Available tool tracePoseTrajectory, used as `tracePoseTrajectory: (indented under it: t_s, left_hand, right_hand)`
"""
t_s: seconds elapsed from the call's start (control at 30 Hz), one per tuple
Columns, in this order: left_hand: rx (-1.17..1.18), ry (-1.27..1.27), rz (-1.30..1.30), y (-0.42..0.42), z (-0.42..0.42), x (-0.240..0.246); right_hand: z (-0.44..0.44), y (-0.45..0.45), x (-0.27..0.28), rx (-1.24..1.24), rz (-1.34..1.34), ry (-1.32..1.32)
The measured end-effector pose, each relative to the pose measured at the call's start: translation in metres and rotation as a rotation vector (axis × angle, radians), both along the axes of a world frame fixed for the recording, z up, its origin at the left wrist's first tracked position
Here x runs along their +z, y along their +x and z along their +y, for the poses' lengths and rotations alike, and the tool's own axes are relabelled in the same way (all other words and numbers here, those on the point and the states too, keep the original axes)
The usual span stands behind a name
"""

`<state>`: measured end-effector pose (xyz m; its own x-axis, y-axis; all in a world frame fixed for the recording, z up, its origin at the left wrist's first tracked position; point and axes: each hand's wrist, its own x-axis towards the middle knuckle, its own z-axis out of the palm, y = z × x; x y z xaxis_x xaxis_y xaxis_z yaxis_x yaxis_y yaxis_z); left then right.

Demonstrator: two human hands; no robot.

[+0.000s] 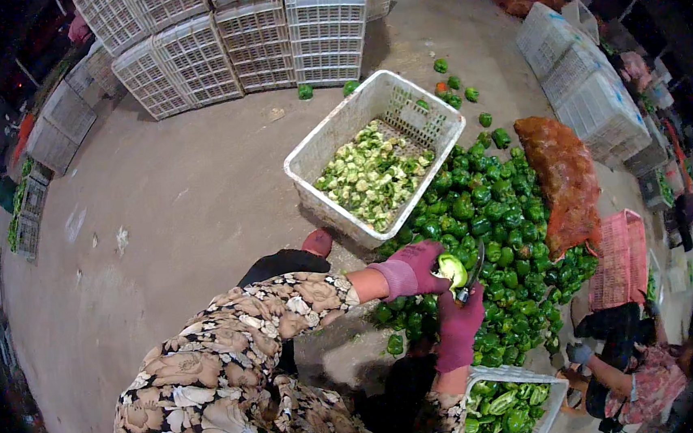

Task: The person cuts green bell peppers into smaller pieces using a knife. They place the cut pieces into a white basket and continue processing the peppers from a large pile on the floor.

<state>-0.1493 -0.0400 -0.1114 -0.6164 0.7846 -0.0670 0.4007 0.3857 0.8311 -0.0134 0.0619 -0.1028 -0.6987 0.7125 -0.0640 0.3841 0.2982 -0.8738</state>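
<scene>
Wearing a pink knit glove, my left hand holds a cut green bell pepper whose pale inside faces up. My right hand, gloved alike, grips a knife by its handle; the dark blade stands close beside the pepper. Under both hands spreads a large heap of whole green bell peppers on the floor. Beyond them a white plastic crate contains many pale green pepper cores. Close by my right forearm, another white crate holds cut pepper pieces.
Stacked white crates stand at the back, more crates at the right. An orange mesh sack lies against the heap, near a pink crate. A co-worker sits at lower right. A few loose peppers dot the concrete floor.
</scene>
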Motion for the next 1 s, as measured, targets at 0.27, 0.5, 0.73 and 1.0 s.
tracePoseTrajectory:
  t_s: [0.27, 0.5, 0.73, 1.0]
  left_hand:
    - [0.036, -0.029, 0.006, -0.001, -0.008, 0.002]
    - [0.006, -0.048, 0.104, 0.000, -0.014, -0.024]
    - [0.057, 0.062, -0.160, -0.006, -0.001, -0.027]
    - [-0.012, 0.175, -0.266, -0.005, -0.015, -0.024]
  right_hand:
    - [-0.016, -0.004, -0.029, 0.058, 0.135, 0.406]
    - [-0.023, -0.016, -0.004, 0.038, 0.037, 0.087]
    - [0.000, -0.007, 0.002, 0.031, -0.076, 0.076]
    - [0.000, -0.010, 0.007, 0.009, -0.103, 0.046]
